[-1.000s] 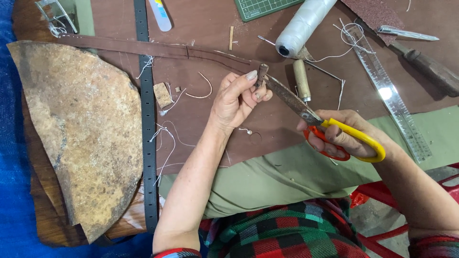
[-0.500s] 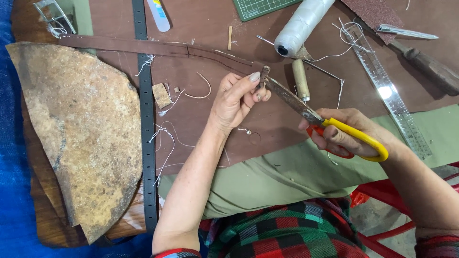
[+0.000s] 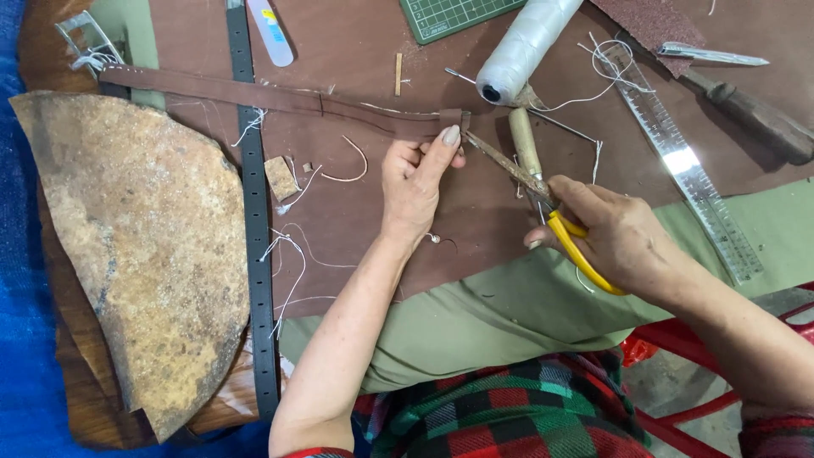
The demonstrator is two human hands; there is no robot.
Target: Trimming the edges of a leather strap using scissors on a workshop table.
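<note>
My left hand (image 3: 417, 178) pinches the right end of a long brown leather strap (image 3: 254, 92) that runs leftward across the brown leather sheet (image 3: 356, 220) to a metal buckle (image 3: 83, 38). My right hand (image 3: 615, 237) grips yellow-handled scissors (image 3: 543, 199); their blades point up and left, with the tips right at the strap end under my left thumb. Both hands rest over the brown sheet.
A large mottled tan hide piece (image 3: 136, 254) lies left, beside a black punched belt (image 3: 254, 212). A white thread spool (image 3: 526, 47), wooden-handled awl (image 3: 524, 144), steel ruler (image 3: 687, 165), green cutting mat (image 3: 458, 13), knife (image 3: 746, 114) and loose thread scraps lie behind the hands.
The scissor blades have closed in on the strap end and my right hand has moved up and left. My left hand has shifted slightly along the strap.
</note>
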